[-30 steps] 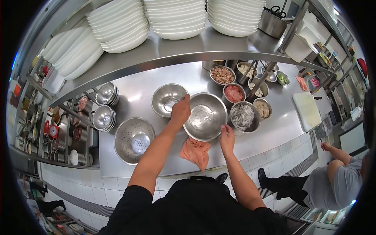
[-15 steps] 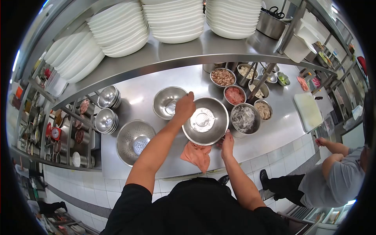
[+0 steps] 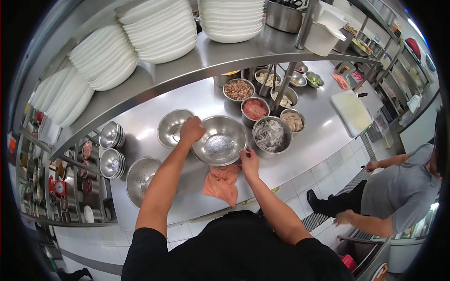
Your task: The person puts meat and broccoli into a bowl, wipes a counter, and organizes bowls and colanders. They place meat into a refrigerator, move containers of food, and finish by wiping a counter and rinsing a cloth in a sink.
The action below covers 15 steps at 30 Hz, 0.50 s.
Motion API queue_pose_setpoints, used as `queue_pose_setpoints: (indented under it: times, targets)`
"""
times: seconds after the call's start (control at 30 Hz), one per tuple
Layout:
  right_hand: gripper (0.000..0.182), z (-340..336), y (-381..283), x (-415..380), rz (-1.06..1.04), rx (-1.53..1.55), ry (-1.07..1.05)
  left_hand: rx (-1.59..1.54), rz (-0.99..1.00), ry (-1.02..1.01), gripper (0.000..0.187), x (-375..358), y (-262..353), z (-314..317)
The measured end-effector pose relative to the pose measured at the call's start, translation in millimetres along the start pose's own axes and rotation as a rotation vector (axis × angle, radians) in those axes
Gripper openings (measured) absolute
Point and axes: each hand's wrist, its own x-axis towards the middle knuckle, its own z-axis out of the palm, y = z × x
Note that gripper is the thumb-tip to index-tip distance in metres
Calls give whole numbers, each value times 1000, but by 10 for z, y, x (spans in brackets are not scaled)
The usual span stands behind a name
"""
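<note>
A steel colander (image 3: 228, 125) with a perforated base sits near the middle of the steel table, its near side by a crumpled orange cloth (image 3: 220, 186). My left hand (image 3: 192, 130) is closed on its upper-left rim. At the lower-right rim, my right hand (image 3: 249, 163) pinches the edge between thumb and fingers. Just left of the colander stands a steel bowl (image 3: 169, 127), partly covered by my left hand. Farther left is a second colander (image 3: 138, 180), part of it hidden behind my left forearm.
Right of the colander stand pots of grey strips (image 3: 270, 136), pink meat (image 3: 255, 109) and diced brown pieces (image 3: 238, 89). Stacked small bowls (image 3: 111, 163) are at left. White dishes (image 3: 164, 35) fill the overhead shelf (image 3: 225, 60). A cutting board (image 3: 351, 112) and a person (image 3: 398, 187) are at right.
My view has turned, so the table's contents appear farther left. Both hands stay on the colander's rim, whose perforated base shows more clearly. The person at right has moved their arms.
</note>
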Motion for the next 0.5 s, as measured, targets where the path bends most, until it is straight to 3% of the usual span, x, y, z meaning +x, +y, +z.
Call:
queue_pose_setpoints:
  times: [0.07, 0.13, 0.23, 0.37, 0.47, 0.5]
  targets:
    - [39, -20, -91, 14, 71, 14, 13, 67, -63, 59, 35, -22, -106, 126]
    - [42, -26, 81, 119, -58, -277, 67, -64, -102, 46, 31, -24, -293, 222]
    - [39, -68, 122, 107, -178, -295, 97, -48, -96, 87, 30, -51, -304, 282]
    - [32, -61, 223, 205, -99, -237, 111, -119, -106, 136, 29, -177, -220, 222]
    - [25, -43, 222, 371, -159, -259, 164, -111, -73, 149, 31, -223, -236, 240]
    - [23, -40, 205, 359, -51, -173, 151, -113, -69, 155, 31, -214, -242, 250]
